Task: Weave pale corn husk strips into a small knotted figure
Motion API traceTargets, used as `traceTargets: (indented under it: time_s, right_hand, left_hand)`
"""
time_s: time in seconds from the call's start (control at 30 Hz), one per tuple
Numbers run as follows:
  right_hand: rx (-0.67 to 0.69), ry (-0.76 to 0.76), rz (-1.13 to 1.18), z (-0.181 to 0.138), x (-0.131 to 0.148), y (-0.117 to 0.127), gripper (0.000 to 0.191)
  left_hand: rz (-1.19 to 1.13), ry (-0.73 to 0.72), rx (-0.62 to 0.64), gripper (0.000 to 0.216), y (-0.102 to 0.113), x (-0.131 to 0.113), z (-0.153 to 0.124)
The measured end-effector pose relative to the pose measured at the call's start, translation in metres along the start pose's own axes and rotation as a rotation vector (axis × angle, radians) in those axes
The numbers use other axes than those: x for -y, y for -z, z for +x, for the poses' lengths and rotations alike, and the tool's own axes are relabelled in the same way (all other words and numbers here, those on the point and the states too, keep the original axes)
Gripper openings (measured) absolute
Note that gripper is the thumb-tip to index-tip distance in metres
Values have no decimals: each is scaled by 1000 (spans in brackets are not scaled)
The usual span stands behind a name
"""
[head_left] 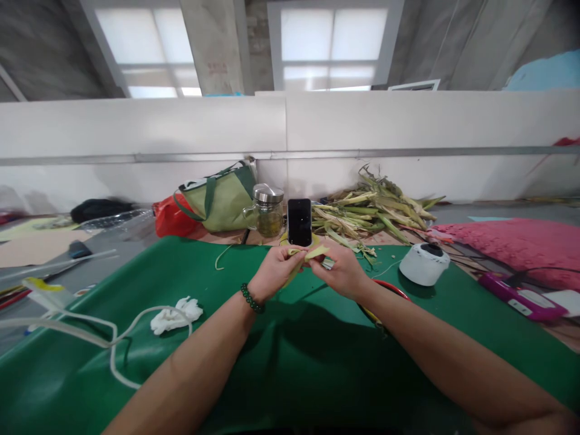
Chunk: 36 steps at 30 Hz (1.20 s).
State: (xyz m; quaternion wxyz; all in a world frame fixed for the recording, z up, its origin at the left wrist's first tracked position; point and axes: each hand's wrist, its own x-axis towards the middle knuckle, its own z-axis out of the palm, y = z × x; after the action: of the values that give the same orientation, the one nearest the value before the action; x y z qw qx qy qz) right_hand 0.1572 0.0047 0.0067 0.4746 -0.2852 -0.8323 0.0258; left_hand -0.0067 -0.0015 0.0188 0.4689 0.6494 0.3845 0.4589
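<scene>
A green mat [299, 386] is covering much of the bench [457, 211]. On the mat, a crumpled white tissue [176, 316] is lying at the left, near a looping white cord [110, 344], and a white rounded container [421, 267] is sitting at the right. Beyond the mat's far edge, a green bag [229, 202], a lidded glass mug [268, 219] and a heap of leafy stalks [376, 208] are resting on the bench.

No words or numbers are coming through legibly. Faint red lettering [217, 67] is showing on the grey pillar [212, 30], too blurred to read; a pale label [519, 307] is sitting on the purple device [546, 307], likewise unreadable.
</scene>
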Motion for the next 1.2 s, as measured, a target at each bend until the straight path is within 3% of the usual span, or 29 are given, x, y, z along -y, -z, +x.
traceTargets:
  time_s: [0.17, 0.37, 0.5, 0.7, 0.9, 1.2]
  right_hand:
    - [3, 61, -125, 0, 2, 3, 6]
    - [29, 279, -517, -1, 16, 6, 14]
    - [-11, 320, -499, -2, 15, 4, 22]
    - [-17, 20, -50, -3, 8, 3, 15]
    - [-5, -294, 133, 2, 14, 7, 15]
    - [88, -428, 340, 7, 9, 11, 21]
  left_hand:
    - [-40, -27, 9, 30, 1, 5, 2]
    - [-134, 5, 19, 35, 0, 4, 0]
    - [-162, 18, 42, 39, -1, 2, -1]
    - [-74, 4, 23, 36, 1, 1, -1]
    - [58, -34, 45, 30, -1, 4, 0]
    - [0, 49, 113, 28, -2, -4, -4]
